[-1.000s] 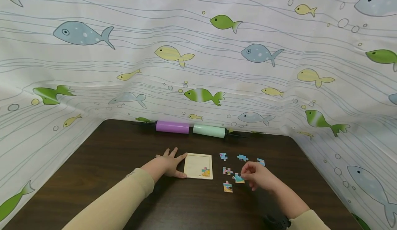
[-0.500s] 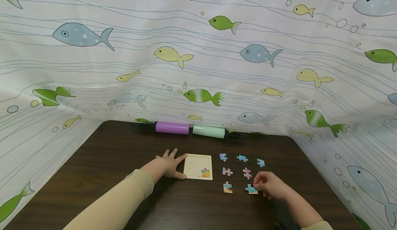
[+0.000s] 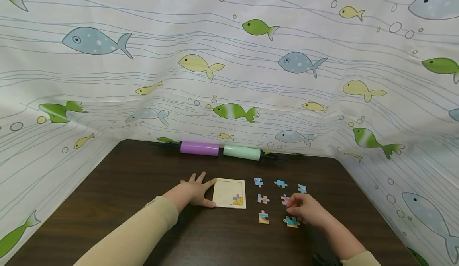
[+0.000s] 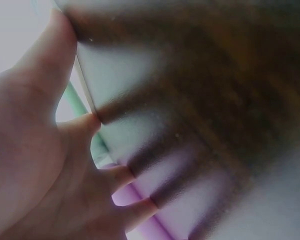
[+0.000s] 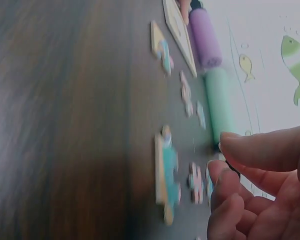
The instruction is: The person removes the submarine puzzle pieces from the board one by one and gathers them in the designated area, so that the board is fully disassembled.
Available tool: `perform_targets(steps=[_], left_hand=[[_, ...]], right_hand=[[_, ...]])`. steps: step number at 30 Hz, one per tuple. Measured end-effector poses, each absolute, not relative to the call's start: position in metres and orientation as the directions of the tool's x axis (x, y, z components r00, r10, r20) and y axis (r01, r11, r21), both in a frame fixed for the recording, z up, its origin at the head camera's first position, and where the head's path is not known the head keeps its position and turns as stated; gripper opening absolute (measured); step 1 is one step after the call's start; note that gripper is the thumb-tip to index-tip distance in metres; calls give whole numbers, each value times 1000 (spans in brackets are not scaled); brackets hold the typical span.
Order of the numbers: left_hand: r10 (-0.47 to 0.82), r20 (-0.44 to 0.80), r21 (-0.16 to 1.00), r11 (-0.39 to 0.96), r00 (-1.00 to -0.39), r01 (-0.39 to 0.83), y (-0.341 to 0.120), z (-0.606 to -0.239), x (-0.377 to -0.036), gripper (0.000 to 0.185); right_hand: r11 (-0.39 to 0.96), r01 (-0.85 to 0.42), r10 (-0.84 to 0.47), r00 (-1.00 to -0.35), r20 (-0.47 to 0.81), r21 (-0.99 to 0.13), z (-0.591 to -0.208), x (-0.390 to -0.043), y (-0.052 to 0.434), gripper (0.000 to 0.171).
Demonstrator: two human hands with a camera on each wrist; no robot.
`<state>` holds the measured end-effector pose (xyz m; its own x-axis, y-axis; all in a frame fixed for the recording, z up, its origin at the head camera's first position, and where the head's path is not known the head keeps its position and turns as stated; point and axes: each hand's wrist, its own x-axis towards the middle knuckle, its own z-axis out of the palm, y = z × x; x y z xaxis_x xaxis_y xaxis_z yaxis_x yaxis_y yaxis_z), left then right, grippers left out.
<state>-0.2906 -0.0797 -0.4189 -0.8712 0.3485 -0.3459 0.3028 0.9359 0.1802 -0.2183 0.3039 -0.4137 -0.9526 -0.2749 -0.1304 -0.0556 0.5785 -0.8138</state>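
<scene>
My left hand (image 3: 199, 189) lies flat on the dark table, fingers spread, its thumb and forefinger against the left edge of a pale puzzle tray (image 3: 226, 190). One piece sits in the tray's near right corner. My right hand (image 3: 292, 207) hovers over the loose pieces, fingers loosely curled and holding nothing. A teal piece (image 3: 291, 221) lies free just in front of it, and a pink piece (image 3: 285, 199) lies by its fingertips. In the right wrist view the teal piece (image 5: 166, 176) lies flat, apart from the fingers (image 5: 240, 172). The left wrist view is blurred, showing only spread fingers (image 4: 80, 127).
More loose pieces lie right of the tray (image 3: 258, 181) (image 3: 280, 183) (image 3: 302, 188) (image 3: 263, 198) (image 3: 263, 217). A purple cylinder (image 3: 199, 148) and a mint cylinder (image 3: 242, 152) lie end to end at the table's back edge. A fish-print curtain (image 3: 229, 59) walls in the table (image 3: 125, 186) on three sides.
My right hand carried the teal piece toward the front right, laid it on the table and let go, then drew back toward the pink piece. The left hand has stayed put.
</scene>
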Motion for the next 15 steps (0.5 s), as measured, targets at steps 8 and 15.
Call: perform_targets(steps=[8,15], left_hand=[[347,-339,180,936,-874,302,-78,-417,-289,93],[344,-339,178,937,-876,300,-79,-419,-290,94]], right_hand=[[555,-99,-324,-940,-106,-826,-410,-231,265,9],[566,-150,-366,-927,-84,-811,-412,-244,224,7]])
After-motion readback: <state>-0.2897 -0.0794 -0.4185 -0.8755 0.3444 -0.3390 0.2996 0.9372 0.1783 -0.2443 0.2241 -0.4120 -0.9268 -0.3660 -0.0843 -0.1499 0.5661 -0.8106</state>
